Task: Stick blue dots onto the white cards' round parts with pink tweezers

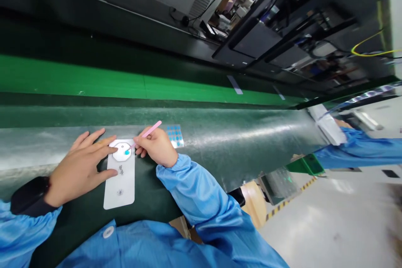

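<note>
Card [119, 188], white and oblong, lies on the dark green desk [78, 228] in the near part of the head view, tilted with this frame, and carries small dark printed marks. Near its far end sits a white octagonal piece [122, 152] with a round centre. The hands are apart, one on each side of that piece. The left hand [80, 167] lies open, fingers spread across the card, with the index fingertip at the octagonal piece's edge; a black wristband [29, 196] circles the wrist. The right hand [157, 146] pinches a pink stick [147, 134], whose tip carries a blue dot [127, 152] pressed on the octagonal piece's centre. Just right of that hand, a sheet of blue dots [175, 135] lies on a clear film [235, 142] that spreads rightward over the desk. Both arms wear blue smock sleeves [191, 188].

Farther right, a co-worker's blue sleeve [358, 150] reaches in beside a white object [326, 124]; the hand there is mostly hidden. A green bin [306, 164] stands near yellow-and-black tape [282, 201] on the pale floor [329, 226]. Beyond the desk run a bright green strip [94, 81] and dark monitors [257, 39], with a yellow cable [367, 48] at the far right.
</note>
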The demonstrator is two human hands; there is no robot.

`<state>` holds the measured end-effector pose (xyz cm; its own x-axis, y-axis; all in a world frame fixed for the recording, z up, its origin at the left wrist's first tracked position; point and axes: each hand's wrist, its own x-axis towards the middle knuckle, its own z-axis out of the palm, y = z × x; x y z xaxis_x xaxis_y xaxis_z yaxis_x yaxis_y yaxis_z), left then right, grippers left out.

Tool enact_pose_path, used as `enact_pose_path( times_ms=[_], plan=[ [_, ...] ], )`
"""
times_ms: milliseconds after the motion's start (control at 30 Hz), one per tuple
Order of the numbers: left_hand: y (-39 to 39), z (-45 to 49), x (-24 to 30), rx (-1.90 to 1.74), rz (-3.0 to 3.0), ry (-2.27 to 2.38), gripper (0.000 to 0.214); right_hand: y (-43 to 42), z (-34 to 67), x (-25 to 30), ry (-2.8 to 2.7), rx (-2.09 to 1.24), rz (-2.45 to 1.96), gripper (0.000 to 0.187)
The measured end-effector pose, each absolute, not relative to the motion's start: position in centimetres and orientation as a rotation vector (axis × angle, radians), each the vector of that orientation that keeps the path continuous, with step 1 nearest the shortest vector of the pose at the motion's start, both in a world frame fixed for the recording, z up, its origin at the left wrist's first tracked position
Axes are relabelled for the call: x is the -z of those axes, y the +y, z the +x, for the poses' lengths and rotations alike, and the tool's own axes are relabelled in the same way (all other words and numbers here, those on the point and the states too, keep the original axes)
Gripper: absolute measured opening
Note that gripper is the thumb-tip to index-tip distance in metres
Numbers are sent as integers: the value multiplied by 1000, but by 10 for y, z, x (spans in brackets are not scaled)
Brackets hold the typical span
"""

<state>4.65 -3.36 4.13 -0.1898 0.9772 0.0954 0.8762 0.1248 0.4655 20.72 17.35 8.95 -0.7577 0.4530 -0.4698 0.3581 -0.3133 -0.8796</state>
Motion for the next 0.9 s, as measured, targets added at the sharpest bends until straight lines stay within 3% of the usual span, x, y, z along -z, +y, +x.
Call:
enact_pose_path(
  times_ms=[267, 900],
  plan=[
    [-35, 48, -45, -618, 1821, 2151, 72, 176, 209, -81, -1874, -2229, -1091, 28],
    [-35, 48, -46, -595, 1804, 2170, 67, 177, 208, -79, -1913, -2238, -1103, 29]
  ],
)
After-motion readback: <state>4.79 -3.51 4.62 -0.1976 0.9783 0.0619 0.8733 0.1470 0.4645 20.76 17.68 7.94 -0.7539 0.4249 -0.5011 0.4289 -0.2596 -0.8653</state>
